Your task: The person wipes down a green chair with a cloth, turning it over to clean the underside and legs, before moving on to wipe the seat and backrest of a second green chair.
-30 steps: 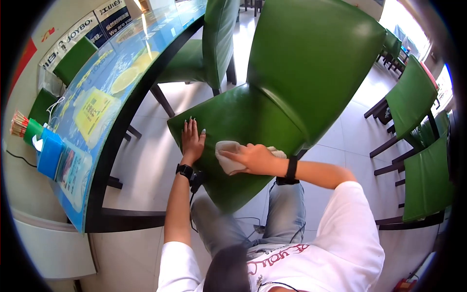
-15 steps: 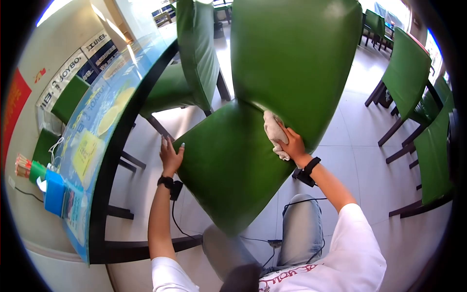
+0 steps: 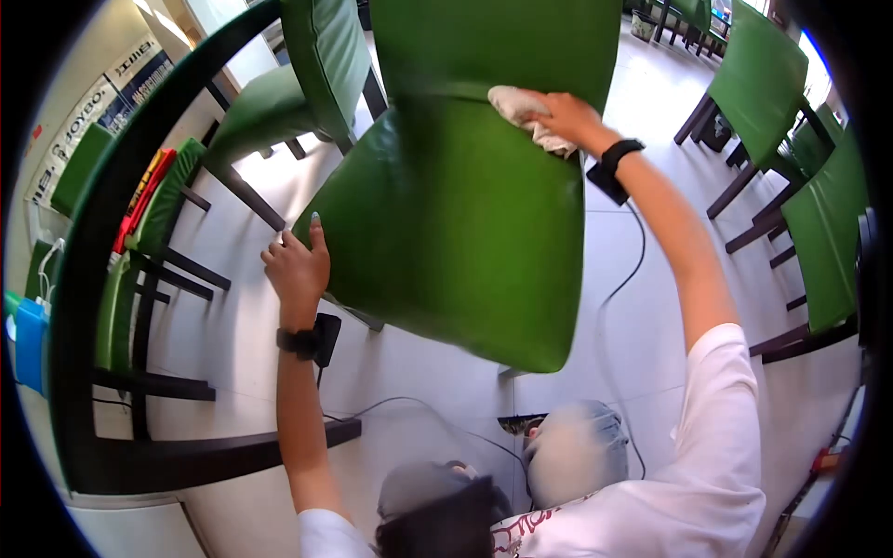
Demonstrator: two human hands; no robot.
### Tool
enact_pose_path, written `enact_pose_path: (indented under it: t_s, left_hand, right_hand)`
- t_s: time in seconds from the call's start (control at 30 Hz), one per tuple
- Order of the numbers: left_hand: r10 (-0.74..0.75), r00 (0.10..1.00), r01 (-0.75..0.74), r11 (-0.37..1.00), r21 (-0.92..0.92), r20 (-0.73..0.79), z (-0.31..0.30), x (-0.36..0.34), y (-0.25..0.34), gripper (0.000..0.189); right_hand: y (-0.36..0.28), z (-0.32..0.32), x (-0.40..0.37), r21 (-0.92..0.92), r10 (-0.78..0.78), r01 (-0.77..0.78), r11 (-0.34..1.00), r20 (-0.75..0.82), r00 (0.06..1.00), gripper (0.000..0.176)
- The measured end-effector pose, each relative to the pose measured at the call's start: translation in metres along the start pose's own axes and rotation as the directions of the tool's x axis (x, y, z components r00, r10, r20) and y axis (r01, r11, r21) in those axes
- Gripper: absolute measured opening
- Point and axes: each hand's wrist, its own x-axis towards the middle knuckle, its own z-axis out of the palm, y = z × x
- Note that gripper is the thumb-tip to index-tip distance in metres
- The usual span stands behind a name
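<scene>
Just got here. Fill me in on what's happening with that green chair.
A person is wiping down the green chair. Their right hand presses a crumpled pale cloth to the seat near the foot of the backrest. The left hand holds no cloth and rests at the seat's edge, apparently steadying the chair. The chair stands on the tiled floor, close to the dark-framed table, with more green chairs around.

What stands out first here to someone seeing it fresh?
The big green chair fills the middle, its seat glossy. At its back edge, the right hand presses a pale, crumpled cloth, while the left hand rests at the seat's left edge. More green chairs stand at the right.
</scene>
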Motion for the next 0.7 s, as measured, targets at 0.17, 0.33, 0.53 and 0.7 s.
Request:
enact_pose_path:
  t_s: [0.17,0.33,0.53,0.7]
  left_hand:
    - [0.188,0.976,-0.184,0.982,0.042,-0.108,-0.041,-0.084,0.002,0.059]
    - [0.281,0.960,-0.281,0.959,0.028,-0.006,-0.089,-0.157,0.024,0.063]
    - [0.532,0.846,-0.526,0.843,-0.114,0.028,-0.132,-0.238,0.042,0.069]
    - [0.688,0.724,-0.643,0.701,-0.309,0.056,-0.154,-0.228,0.045,0.063]
  right_hand:
    - [-0.027,-0.068,-0.072,0.269,0.141,-0.235,0.934,0.327,0.934,0.046]
    - [-0.074,-0.093,-0.177,-0.039,-0.158,0.173,0.984,0.253,0.955,0.070]
    - [-0.027,-0.084,-0.155,0.131,0.138,-0.195,0.972,0.354,0.925,0.046]
    - [-0.107,-0.097,-0.156,0.405,-0.050,-0.152,0.902,0.447,0.893,0.039]
